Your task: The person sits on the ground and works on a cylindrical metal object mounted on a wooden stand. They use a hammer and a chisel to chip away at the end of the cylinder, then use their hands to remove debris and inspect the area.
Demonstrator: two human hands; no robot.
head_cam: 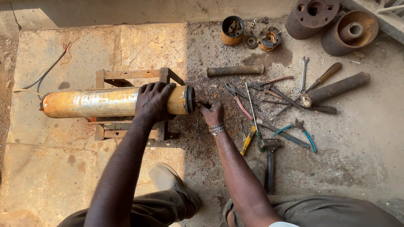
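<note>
A long rusty orange cylinder (97,103), like a submersible pump motor, lies across a rusty metal frame stand (126,75) on the stone floor. My left hand (152,101) rests over the top of the cylinder near its right end, gripping it. My right hand (211,111), with metal bracelets at the wrist, is at the cylinder's dark end cap (190,99), fingers pinched together against it; whether they hold a small part cannot be told. Wires (46,73) trail from the cylinder's left end.
Right of my hands lie scattered tools: pliers (237,96), blue-handled pincers (301,130), a hammer (270,155), a yellow-handled screwdriver (249,141), a spanner (304,73), rusty pipes (235,70). Rusty housings (311,17) and small parts sit at the top. My feet are below.
</note>
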